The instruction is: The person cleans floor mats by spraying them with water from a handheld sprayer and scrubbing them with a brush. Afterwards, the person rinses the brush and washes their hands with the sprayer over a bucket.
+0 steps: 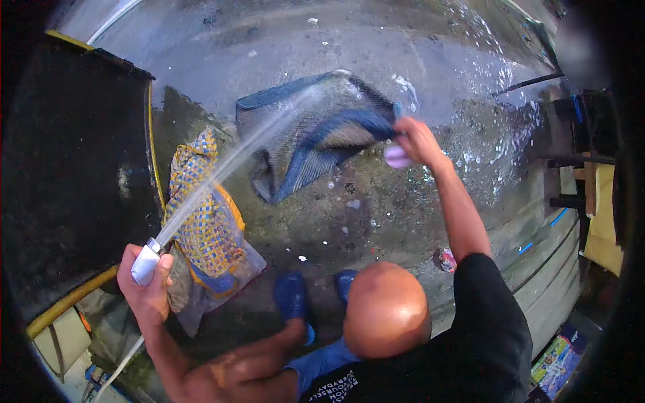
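My left hand (pixel 149 279) is wrapped round a white spray nozzle (pixel 146 265) at the lower left. A stream of water shoots from it up and to the right, landing on a wet blue-and-grey woven mat (pixel 295 127). The mat lies crumpled on the wet floor, one side lifted and folded over. At its right end my right hand (pixel 418 142) is closed on the raised edge. A lilac rounded object (pixel 397 157) shows just under that hand; I cannot make out its kind or whether the hand holds it too.
A bunched yellow, blue and white woven cloth (pixel 205 228) lies on the left beside a dark panel (pixel 74 174). Foamy water covers the concrete floor (pixel 463 181). My blue shoes (pixel 290 295) are at bottom centre. A pale hose (pixel 124 363) trails from the lower left.
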### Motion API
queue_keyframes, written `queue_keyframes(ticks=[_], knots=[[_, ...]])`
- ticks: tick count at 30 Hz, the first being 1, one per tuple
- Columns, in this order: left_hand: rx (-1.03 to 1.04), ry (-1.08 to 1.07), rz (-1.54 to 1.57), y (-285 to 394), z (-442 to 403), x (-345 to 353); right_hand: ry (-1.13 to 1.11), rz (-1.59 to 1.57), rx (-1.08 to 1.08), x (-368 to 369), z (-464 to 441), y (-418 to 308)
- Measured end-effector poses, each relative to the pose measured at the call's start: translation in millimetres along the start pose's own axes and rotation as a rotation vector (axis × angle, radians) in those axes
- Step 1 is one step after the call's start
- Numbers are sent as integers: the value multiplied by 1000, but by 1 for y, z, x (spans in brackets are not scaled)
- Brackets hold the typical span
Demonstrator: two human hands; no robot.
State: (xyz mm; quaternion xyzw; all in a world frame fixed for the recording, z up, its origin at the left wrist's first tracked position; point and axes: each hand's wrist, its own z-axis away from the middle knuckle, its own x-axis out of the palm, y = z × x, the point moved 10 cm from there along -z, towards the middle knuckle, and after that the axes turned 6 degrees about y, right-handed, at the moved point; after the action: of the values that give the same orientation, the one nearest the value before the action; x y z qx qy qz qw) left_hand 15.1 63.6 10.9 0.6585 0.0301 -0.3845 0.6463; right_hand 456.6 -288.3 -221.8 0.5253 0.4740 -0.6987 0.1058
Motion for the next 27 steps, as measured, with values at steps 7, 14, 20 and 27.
queue_keyframes(ticks=[7,14,20,27], knots=[[6,-70,-16,1,-3,10,-444,211,344,48,187,125],[32,-85,-70,8,-12,16,131,54,628,2,8,154],[29,-67,-94,3,-7,8,-58,-160,964,69,-51,140],[9,-12,-97,-13,0,-14,458,-249,748,-14,-83,156]])
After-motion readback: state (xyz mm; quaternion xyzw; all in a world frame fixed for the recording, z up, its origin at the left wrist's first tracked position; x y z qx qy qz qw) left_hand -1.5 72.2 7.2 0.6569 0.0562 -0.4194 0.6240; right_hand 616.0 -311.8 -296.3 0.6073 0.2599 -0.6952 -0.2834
